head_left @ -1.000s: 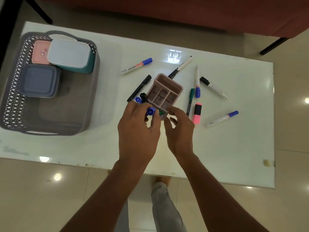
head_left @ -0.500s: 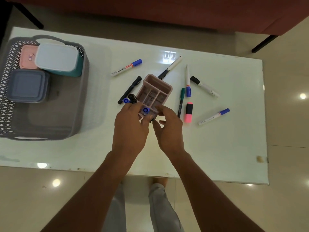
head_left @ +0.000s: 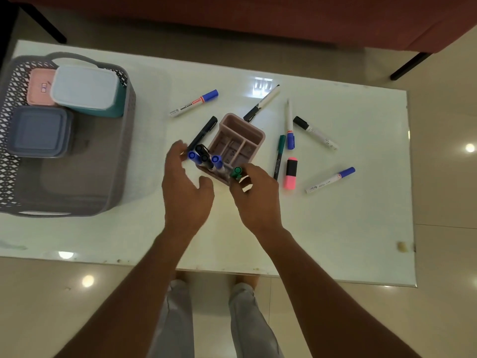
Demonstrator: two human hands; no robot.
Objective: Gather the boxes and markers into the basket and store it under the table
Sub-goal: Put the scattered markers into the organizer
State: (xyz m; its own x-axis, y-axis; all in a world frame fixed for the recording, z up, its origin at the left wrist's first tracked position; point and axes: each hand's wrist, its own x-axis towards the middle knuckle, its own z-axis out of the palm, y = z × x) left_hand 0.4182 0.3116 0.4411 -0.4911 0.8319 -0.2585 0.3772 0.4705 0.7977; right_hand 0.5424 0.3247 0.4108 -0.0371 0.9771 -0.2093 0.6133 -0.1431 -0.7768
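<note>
A pink divided organizer (head_left: 238, 136) stands mid-table with blue and black markers (head_left: 206, 158) upright in its near compartment. My left hand (head_left: 184, 187) hovers open just left of them, fingers spread. My right hand (head_left: 255, 197) pinches a green marker (head_left: 236, 173) at the organizer's near right corner. The grey basket (head_left: 124, 140) at the left holds a pink box (head_left: 38, 86), a teal box with a white lid (head_left: 85, 87) and a blue-grey box (head_left: 38, 131). Several markers lie loose, among them a pink highlighter (head_left: 291, 174) and a black marker (head_left: 205, 131).
More loose markers: a blue-capped one (head_left: 193, 103) behind the organizer, a green pen (head_left: 278, 156) and a blue-capped one (head_left: 330, 179) to the right. The white table (head_left: 335, 228) ends near my legs. A dark red sofa (head_left: 258, 16) and black legs stand beyond.
My left hand has let go of the markers, which now stand in the organizer, and has opened and drawn slightly left. My right hand now pinches the green marker.
</note>
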